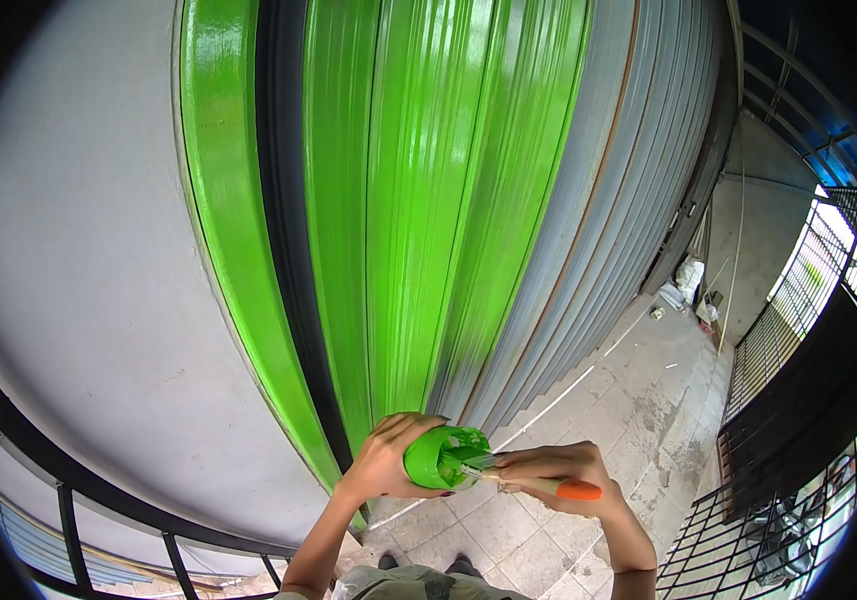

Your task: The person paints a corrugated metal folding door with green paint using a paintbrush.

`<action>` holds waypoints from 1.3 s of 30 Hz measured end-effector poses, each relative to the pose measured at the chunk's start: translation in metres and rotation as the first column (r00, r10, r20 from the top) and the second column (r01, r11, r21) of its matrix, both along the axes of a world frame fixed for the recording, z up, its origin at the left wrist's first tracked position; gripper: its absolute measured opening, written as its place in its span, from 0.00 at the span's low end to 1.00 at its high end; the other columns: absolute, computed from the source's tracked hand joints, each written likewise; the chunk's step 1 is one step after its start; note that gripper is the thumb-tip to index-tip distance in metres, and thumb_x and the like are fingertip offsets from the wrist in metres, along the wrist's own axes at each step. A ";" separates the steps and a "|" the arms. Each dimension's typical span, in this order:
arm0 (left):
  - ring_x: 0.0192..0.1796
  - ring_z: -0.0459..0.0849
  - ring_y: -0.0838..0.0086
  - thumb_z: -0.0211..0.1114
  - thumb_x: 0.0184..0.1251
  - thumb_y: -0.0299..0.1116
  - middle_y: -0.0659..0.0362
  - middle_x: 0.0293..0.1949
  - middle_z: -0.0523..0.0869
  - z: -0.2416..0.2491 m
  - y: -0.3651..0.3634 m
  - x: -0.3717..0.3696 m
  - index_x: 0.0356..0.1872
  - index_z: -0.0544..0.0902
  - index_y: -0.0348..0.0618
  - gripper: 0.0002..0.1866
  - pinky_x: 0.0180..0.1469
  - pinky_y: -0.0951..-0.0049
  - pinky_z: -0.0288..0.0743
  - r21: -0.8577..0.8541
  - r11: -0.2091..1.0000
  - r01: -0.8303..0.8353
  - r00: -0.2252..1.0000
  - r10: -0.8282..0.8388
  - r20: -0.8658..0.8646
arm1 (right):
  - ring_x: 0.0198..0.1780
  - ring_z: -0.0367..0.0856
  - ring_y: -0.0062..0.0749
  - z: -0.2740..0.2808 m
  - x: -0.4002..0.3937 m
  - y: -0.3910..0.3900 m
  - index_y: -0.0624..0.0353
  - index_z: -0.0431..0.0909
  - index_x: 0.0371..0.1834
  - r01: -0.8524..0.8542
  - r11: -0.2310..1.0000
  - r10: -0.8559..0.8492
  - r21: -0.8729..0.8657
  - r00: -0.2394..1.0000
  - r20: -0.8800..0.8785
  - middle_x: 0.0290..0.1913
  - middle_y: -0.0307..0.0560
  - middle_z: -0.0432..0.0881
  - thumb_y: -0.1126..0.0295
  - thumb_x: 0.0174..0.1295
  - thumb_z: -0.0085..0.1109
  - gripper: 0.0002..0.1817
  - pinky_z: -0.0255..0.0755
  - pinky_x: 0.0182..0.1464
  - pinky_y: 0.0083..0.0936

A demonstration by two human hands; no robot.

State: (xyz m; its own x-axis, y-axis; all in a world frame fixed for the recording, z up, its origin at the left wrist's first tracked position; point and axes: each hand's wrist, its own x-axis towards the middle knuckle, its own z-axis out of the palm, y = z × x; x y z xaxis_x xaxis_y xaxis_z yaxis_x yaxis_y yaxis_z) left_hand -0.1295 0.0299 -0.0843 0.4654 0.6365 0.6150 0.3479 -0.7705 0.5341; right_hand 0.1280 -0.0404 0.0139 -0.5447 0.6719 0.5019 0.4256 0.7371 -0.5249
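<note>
My left hand [388, 461] is wrapped round a green paint container [428, 458], its open mouth tilted to the right. In my right hand [555, 470] is a paintbrush with an orange-tipped handle [578, 490]; its bristle end is at the mouth of the container, and green paint shows inside. Both hands are low in the view, close together. Beyond them rises a ribbed metal shutter, with glossy green panels [418, 200] on the left part and grey panels [638, 150] on the right.
A pale wall [88, 200] stands on the left, with a black railing [68, 520] below it. Tiled floor [588, 430] lies below and right. White bags [688, 278] sit by the far wall. A black metal grille [728, 530] is at the right.
</note>
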 end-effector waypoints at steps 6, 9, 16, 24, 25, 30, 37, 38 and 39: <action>0.54 0.82 0.57 0.82 0.32 0.47 0.54 0.51 0.84 0.009 -0.002 -0.001 0.58 0.77 0.45 0.44 0.62 0.58 0.72 0.040 0.998 0.052 0.995 -0.048 -0.089 | 0.28 0.84 0.28 -0.006 -0.005 0.004 0.41 0.84 0.52 -0.046 0.996 0.027 0.072 0.969 0.245 0.42 0.36 0.87 0.76 0.52 0.67 0.23 0.79 0.27 0.23; 0.54 0.82 0.57 0.81 0.32 0.48 0.54 0.51 0.84 0.011 -0.005 -0.002 0.58 0.77 0.45 0.44 0.61 0.58 0.73 0.044 0.998 0.044 0.993 -0.039 -0.109 | 0.26 0.83 0.27 0.007 -0.007 -0.005 0.40 0.84 0.53 -0.018 0.979 -0.069 0.204 0.909 0.412 0.40 0.34 0.87 0.74 0.51 0.67 0.24 0.77 0.24 0.22; 0.52 0.83 0.57 0.82 0.31 0.49 0.54 0.50 0.84 0.013 -0.011 -0.004 0.57 0.78 0.44 0.44 0.61 0.58 0.74 0.063 0.996 0.064 0.990 -0.055 -0.131 | 0.34 0.86 0.30 0.002 -0.007 0.012 0.42 0.84 0.53 -0.158 0.976 0.107 0.147 0.946 0.308 0.44 0.37 0.87 0.76 0.52 0.66 0.24 0.81 0.31 0.23; 0.49 0.84 0.56 0.84 0.28 0.46 0.52 0.50 0.84 0.025 -0.006 -0.003 0.57 0.78 0.41 0.46 0.57 0.60 0.78 -0.074 0.951 0.300 0.952 -0.304 -0.040 | 0.33 0.85 0.36 0.007 -0.016 0.025 0.45 0.84 0.53 -0.258 0.951 0.285 -0.172 0.947 0.151 0.46 0.41 0.87 0.76 0.58 0.63 0.20 0.78 0.33 0.26; 0.49 0.84 0.56 0.84 0.28 0.45 0.52 0.50 0.84 0.027 -0.006 -0.003 0.57 0.78 0.41 0.46 0.57 0.61 0.78 -0.077 0.948 0.307 0.950 -0.311 -0.040 | 0.32 0.85 0.36 0.009 -0.019 0.024 0.46 0.84 0.53 -0.249 0.942 0.286 -0.225 0.946 0.150 0.44 0.41 0.87 0.76 0.58 0.63 0.19 0.77 0.33 0.27; 0.49 0.84 0.56 0.84 0.27 0.45 0.52 0.50 0.84 0.033 -0.005 -0.007 0.57 0.78 0.41 0.46 0.56 0.60 0.78 -0.079 0.938 0.337 0.938 -0.342 -0.055 | 0.31 0.85 0.35 -0.005 -0.027 0.024 0.50 0.84 0.50 -0.310 0.940 0.334 -0.142 0.922 0.194 0.43 0.38 0.87 0.71 0.61 0.65 0.14 0.78 0.33 0.26; 0.50 0.84 0.56 0.84 0.27 0.45 0.51 0.51 0.84 0.038 -0.005 -0.012 0.57 0.78 0.41 0.46 0.56 0.61 0.78 -0.071 0.932 0.355 0.931 -0.359 -0.070 | 0.32 0.86 0.35 -0.003 -0.033 0.022 0.50 0.83 0.50 -0.328 0.928 0.364 -0.177 0.898 0.248 0.43 0.37 0.87 0.69 0.61 0.66 0.13 0.79 0.33 0.27; 0.50 0.84 0.56 0.84 0.27 0.45 0.51 0.51 0.84 0.037 -0.005 -0.012 0.57 0.78 0.41 0.46 0.56 0.61 0.78 -0.076 0.933 0.352 0.931 -0.357 -0.070 | 0.32 0.86 0.36 -0.004 -0.034 0.023 0.50 0.83 0.50 -0.333 0.928 0.361 -0.167 0.914 0.183 0.43 0.38 0.87 0.70 0.61 0.66 0.14 0.79 0.33 0.27; 0.50 0.84 0.56 0.84 0.27 0.45 0.52 0.51 0.84 0.035 -0.005 -0.012 0.57 0.78 0.41 0.47 0.56 0.61 0.77 -0.082 0.933 0.350 0.932 -0.356 -0.071 | 0.31 0.85 0.36 -0.007 -0.033 0.024 0.49 0.83 0.50 -0.336 0.929 0.356 -0.156 0.927 0.118 0.42 0.38 0.88 0.70 0.61 0.66 0.14 0.78 0.33 0.27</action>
